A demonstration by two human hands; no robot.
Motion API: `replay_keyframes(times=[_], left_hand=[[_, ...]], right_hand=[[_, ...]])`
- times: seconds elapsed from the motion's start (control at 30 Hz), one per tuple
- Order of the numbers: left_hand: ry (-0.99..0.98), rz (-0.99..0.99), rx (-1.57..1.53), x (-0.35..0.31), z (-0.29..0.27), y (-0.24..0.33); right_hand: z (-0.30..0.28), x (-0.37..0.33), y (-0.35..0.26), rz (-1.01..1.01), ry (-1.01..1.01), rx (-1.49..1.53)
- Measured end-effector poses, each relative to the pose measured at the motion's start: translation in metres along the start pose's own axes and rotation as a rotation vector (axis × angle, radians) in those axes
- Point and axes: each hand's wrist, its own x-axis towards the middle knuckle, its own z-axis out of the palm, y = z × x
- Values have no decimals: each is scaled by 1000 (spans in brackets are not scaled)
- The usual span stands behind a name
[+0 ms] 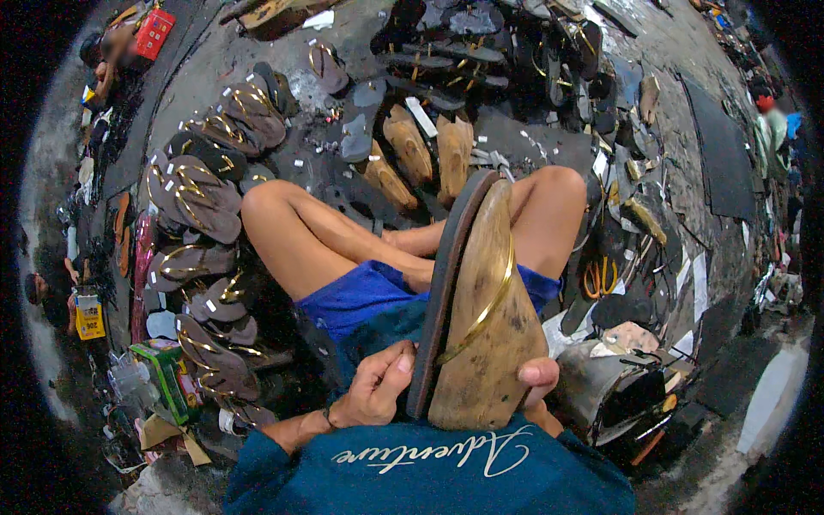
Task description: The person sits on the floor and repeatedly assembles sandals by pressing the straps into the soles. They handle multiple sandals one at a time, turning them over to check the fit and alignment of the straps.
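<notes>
A wooden shoe last [489, 318] stands tilted in front of my chest, toe end away from me. A dark sandal sole [447, 283] lies along its left face, and a gold strap [482, 326] crosses the wood. My right hand [539, 378] grips the last near its heel end, thumb on the wood and the other fingers mostly hidden behind. At the sole's left edge, my left hand [375, 384] is closed, with thumb and forefinger pressed together. Whatever it pinches is too small or too hidden to make out.
Finished-looking sandals with gold straps [204, 197] are piled along my left. More wooden lasts [409, 144] lie beyond my crossed legs. To my right are orange-handled scissors [600, 278] and a grey container [601, 386]. A green box [168, 380] sits at lower left.
</notes>
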Motion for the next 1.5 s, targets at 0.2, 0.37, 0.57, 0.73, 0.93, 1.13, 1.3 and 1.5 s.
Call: replay_keyframes(times=[0.2,0.37,0.57,0.73,0.93,1.13,1.3,1.5], left_hand=[[-227,-162,-254,20,-22,-29],[-308,-36,-307,37,-34,-88],[29,-7,136,43,-73,-19],[245,-17,338,24,-69,-80],[218,-91,-175,23,-75,-66],[-116,307,-575,102,-87,-12],[15,118,-791,177,-71,-2],[-182,406,-868,218,-136,16]], right_hand=[[-46,-13,-9,-7,-153,-290],[-49,38,-21,-63,-316,-731],[-62,96,31,149,-58,-1062],[-79,112,64,292,-178,-1278],[-33,101,36,-207,-232,-1639],[7,95,1,-221,-96,-1037],[-4,106,-2,-379,-78,-1381],[-49,98,-44,-273,157,-1218]])
